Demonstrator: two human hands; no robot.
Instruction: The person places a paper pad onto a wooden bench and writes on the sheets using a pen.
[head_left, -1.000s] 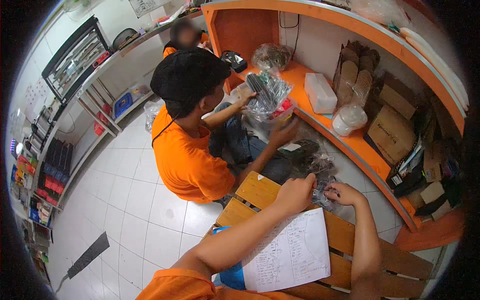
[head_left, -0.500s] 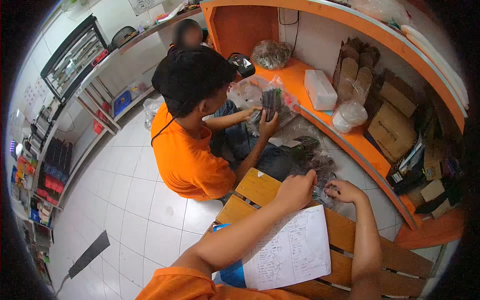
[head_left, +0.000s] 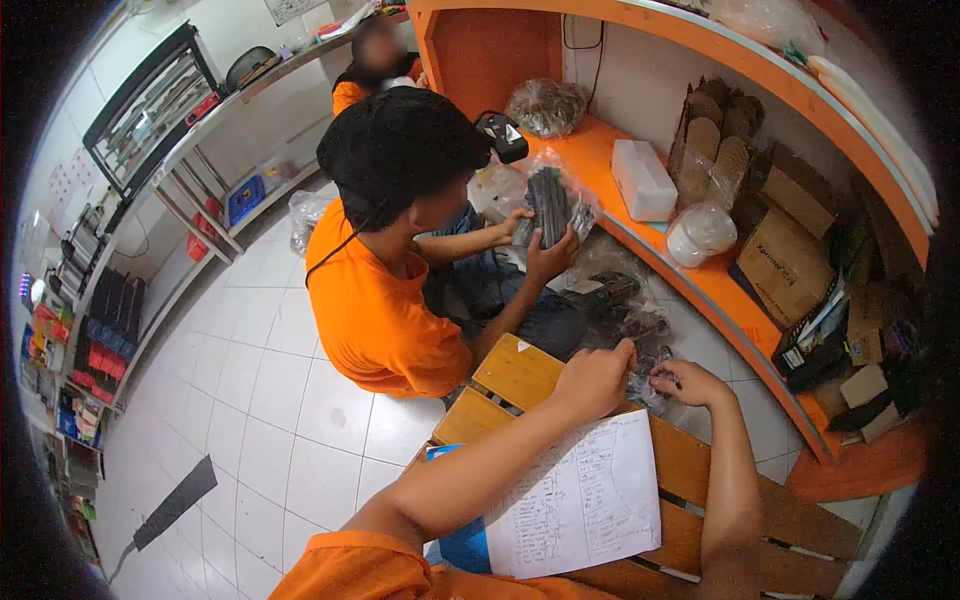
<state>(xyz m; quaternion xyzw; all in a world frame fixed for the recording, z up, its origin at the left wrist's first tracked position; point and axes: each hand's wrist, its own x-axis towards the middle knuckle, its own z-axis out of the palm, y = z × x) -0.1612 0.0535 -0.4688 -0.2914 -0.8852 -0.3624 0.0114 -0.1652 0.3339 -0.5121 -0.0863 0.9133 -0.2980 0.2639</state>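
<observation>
My left hand [head_left: 597,382] is closed, its fingers curled above the far edge of the slatted wooden table [head_left: 520,372]; whatever is inside the curl is hidden. To its right, my right hand [head_left: 694,384] is bent at the wrist and pinches a slim dark pen [head_left: 677,381]. Beneath my left forearm lies a sheet of paper [head_left: 570,500] with handwritten columns, over a blue folder [head_left: 466,550]. Clear plastic packaging [head_left: 650,375] shows behind my fingers, down on the floor.
A co-worker [head_left: 385,290] in orange sits ahead, holding a bundle of dark sticks [head_left: 547,208] in clear plastic. Another person [head_left: 375,60] is behind. At right, an orange shelf [head_left: 715,290] carries a white container [head_left: 642,180], a cardboard box [head_left: 785,255] and plastic tubs [head_left: 700,235].
The co-worker's head has lifted and shifted right, and the bundle in their hands has turned. The person behind shows more. My hands are nearly unchanged.
</observation>
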